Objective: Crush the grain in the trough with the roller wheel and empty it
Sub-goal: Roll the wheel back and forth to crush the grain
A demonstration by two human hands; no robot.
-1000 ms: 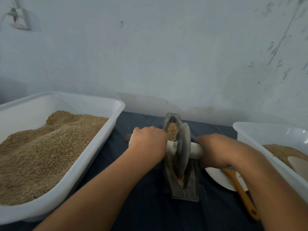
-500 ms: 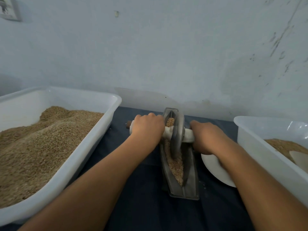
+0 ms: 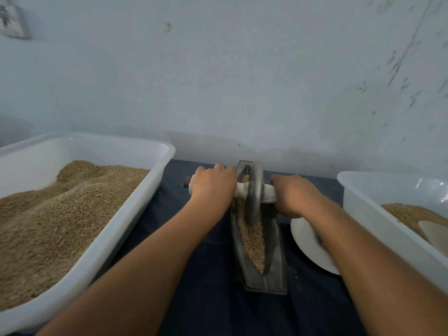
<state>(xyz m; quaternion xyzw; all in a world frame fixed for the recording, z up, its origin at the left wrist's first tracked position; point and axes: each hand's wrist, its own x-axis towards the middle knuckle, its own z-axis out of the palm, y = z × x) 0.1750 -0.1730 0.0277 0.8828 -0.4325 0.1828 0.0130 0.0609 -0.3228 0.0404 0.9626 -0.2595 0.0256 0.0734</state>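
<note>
A narrow metal trough (image 3: 274, 275) lies lengthwise on the dark cloth in the middle, with tan grain (image 3: 252, 241) along its groove. The grey roller wheel (image 3: 255, 190) stands upright in the trough's far half. Its white-wrapped axle handle (image 3: 269, 196) sticks out on both sides. My left hand (image 3: 213, 187) grips the left end of the handle and my right hand (image 3: 293, 196) grips the right end. Both sets of fingers curl over the handle and hide most of it.
A big white tub (image 3: 135, 209) heaped with grain fills the left side. Another white tub (image 3: 363, 202) with grain and a pale scoop (image 3: 436, 236) stands at the right. A white plate (image 3: 308, 248) lies under my right forearm. A pale wall rises just behind the trough.
The wheel has rolled from the trough's near-middle toward its far end, both hands going with it, leaving more grain uncovered in the near half. The orange-handled tool seen earlier is now out of sight.
</note>
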